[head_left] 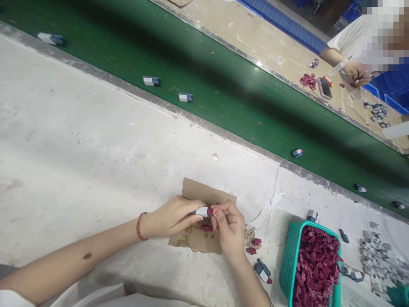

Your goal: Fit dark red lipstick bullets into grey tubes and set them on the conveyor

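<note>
Over a torn piece of brown cardboard (pixel 204 190), my left hand (pixel 171 218) is closed around a small light-grey and dark-blue plastic part (pixel 201 211). A maroon plastic piece (pixel 209 211) sits at the right end of that part, pinched by the fingertips of my right hand (pixel 230 226). How far the two fit together is hidden by my fingers. Under my hands, another maroon piece (pixel 207 228) lies on the cardboard. Two loose maroon pieces (pixel 256 241) are right of my right hand, and a grey-blue part with a maroon tip (pixel 263 271) lies near my right forearm.
A teal basket (pixel 289 256) full of maroon pieces stands at the right, beside a pile of light-grey pieces (pixel 377 256). Beyond the white table's edge, a green conveyor belt (pixel 223 85) carries several grey-blue parts. Across it, a co-worker's hand (pixel 356 72) is above a bench.
</note>
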Action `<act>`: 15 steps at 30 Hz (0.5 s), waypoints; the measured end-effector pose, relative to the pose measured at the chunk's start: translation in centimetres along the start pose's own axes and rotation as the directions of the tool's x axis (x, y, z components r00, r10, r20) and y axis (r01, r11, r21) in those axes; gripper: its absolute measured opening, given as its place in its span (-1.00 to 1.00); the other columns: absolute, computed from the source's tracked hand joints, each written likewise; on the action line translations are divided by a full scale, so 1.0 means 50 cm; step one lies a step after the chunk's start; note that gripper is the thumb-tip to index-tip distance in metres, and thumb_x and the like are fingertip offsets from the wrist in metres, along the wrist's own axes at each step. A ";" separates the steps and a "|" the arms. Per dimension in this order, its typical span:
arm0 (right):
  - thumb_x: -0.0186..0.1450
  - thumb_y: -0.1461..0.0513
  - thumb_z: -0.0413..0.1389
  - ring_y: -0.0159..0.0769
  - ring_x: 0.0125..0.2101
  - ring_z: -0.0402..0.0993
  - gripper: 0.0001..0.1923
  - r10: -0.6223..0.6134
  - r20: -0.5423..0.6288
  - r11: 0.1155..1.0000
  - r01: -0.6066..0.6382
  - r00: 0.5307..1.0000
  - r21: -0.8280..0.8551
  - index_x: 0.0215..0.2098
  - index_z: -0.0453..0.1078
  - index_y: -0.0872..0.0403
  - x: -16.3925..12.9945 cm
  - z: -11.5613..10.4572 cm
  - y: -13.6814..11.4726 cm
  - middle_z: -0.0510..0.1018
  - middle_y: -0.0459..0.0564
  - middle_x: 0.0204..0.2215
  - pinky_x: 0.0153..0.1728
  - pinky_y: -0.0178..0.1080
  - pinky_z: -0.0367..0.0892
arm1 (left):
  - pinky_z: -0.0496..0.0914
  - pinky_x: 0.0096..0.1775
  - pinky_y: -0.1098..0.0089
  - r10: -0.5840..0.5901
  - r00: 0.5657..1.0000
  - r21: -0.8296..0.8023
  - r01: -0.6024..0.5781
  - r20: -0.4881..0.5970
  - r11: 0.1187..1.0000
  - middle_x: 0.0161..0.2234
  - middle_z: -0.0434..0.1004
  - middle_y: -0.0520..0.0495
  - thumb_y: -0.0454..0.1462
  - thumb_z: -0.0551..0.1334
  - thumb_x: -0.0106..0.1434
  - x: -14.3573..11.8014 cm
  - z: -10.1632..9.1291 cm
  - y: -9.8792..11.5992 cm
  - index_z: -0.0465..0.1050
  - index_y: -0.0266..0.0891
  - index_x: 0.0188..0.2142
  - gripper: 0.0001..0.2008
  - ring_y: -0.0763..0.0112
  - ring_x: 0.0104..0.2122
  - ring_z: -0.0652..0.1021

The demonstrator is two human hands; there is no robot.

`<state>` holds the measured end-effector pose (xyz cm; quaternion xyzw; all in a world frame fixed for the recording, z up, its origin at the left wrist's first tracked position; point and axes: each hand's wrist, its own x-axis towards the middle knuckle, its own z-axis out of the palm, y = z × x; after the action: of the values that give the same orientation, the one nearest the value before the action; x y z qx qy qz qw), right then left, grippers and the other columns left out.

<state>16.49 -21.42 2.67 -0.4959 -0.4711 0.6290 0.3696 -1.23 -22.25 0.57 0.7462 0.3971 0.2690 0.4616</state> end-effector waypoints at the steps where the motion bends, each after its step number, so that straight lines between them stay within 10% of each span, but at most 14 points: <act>1: 0.26 -0.09 0.13 -0.44 -0.69 0.16 -0.60 -0.005 0.002 1.000 0.005 1.000 -0.019 -0.47 0.35 0.05 -0.001 0.000 0.002 0.25 -0.24 -0.74 -0.62 -0.35 0.19 | 0.23 -0.48 0.42 -0.007 1.000 0.004 0.007 0.001 1.000 -0.48 0.49 -0.04 -0.13 -0.12 0.46 0.001 0.000 0.000 0.32 -0.22 -0.29 -0.65 0.37 -0.56 0.44; 15: 0.29 0.06 0.11 -0.35 -0.51 0.44 -0.76 -0.011 0.033 0.988 0.016 0.999 -0.153 -0.34 0.49 0.04 -0.031 -0.013 -0.012 0.56 -0.09 -0.49 -0.49 -0.33 0.34 | 0.30 -0.48 0.41 -0.094 0.996 -0.016 0.094 -0.002 0.995 -0.49 0.56 -0.04 -0.13 0.01 0.37 -0.010 0.017 0.004 0.38 -0.15 -0.32 -0.75 0.28 -0.54 0.52</act>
<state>17.48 -22.56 3.62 -0.5096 -0.5272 0.5963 0.3268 -0.77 -23.11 0.39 0.7227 0.4303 0.2514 0.4789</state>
